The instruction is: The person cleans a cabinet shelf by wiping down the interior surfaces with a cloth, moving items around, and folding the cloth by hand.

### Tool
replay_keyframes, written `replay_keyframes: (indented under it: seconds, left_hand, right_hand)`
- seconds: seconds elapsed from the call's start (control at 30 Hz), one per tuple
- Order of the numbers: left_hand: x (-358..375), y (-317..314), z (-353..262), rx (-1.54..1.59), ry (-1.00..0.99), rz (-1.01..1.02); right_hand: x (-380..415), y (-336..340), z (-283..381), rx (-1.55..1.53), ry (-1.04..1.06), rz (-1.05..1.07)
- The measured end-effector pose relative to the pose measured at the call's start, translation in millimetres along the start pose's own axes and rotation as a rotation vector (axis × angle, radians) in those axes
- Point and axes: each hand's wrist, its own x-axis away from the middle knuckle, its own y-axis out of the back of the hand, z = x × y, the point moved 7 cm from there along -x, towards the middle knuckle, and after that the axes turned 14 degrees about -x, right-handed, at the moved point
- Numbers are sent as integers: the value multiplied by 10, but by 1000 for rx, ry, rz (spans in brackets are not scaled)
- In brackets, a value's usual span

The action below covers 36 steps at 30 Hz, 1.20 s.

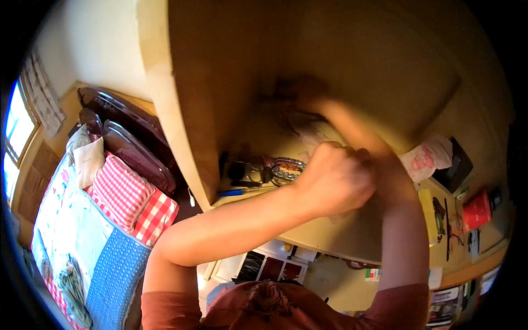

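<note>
My left hand (341,179) is closed in a fist above the shelf, in front of my right forearm. Whatever its fingers hold, if anything, is hidden. Farther back, my right hand (305,96) reaches into the dark part of the shelf, smeared by motion and shadow, so its fingers cannot be read. Beaded strings (286,166) lie on the shelf just left of my left hand, beside dark round items (250,169). A blue stick-like item (231,193) lies near the shelf's left side. Pale, crumpled material (319,132) shows dimly below my right hand.
An upright panel (190,110) bounds the shelf on the left. To the right are a white bag with a pink print (426,159), a dark flat object (456,165) and a red container (477,212). A bed with checked pillows (124,190) stands at far left.
</note>
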Motion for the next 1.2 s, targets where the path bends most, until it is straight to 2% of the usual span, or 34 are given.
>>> replay_keyframes:
  seconds: [0.03, 0.2, 0.23, 0.3, 0.4, 0.43, 0.5, 0.6, 0.73, 0.8, 0.83, 0.9, 1.0, 1.03, 1.07, 1.1, 1.13, 1.2]
  left_hand:
    - [18, -23, 11, -5, 12, -3]
    - [4, -78, -93, -163, -51, 106]
    - [10, -83, -98, -166, -47, 104]
    - [22, -21, -110, -160, -39, -4]
    - [43, 21, -130, -118, -26, -71]
    - [27, 23, -147, -111, -26, -70]
    - [-18, -31, -138, -148, -23, 29]
    - [-16, 70, -133, -78, -29, -37]
    - [-36, 73, -134, -118, -50, 7]
    - [-55, -21, -136, -180, -46, 179]
    - [-47, -41, -152, -171, -53, 183]
    - [-70, 27, -122, -119, -35, 35]
    - [-58, -5, -105, -143, -14, 68]
    - [-41, -42, -87, -148, -13, 69]
    - [-21, -33, -84, -138, -19, -27]
    - [-15, 28, -96, -123, -20, -123]
    - [-7, 13, -102, -112, -14, -116]
    - [-77, -21, -99, -177, -53, 121]
  right_hand:
    - [10, 52, 86, 37, 69, 79]
    - [240, 281, 322, 246, -259, 24]
    - [202, 225, 303, 247, -254, 25]
    - [117, 43, 283, 89, -124, -101]
    - [-30, -231, -23, -27, -50, -194]
    - [-21, -234, -72, -65, -26, -227]
    - [0, -254, -104, -52, 93, -141]
    - [98, -215, -144, -65, 111, -161]
    - [38, -264, -166, -47, -3, -213]
    - [33, -371, -227, -75, -70, -226]
    - [38, -367, -245, -84, -31, -235]
    - [100, -309, -243, -90, 80, -237]
    - [113, -212, -116, -84, 224, -279]
    - [20, -232, -107, -95, 127, -266]
    - [-71, -256, -100, -102, 30, -252]
    - [-109, -326, -229, -115, -171, -216]
    - [-47, -378, -252, -119, -181, -206]
    - [58, -520, -409, -122, -13, -247]
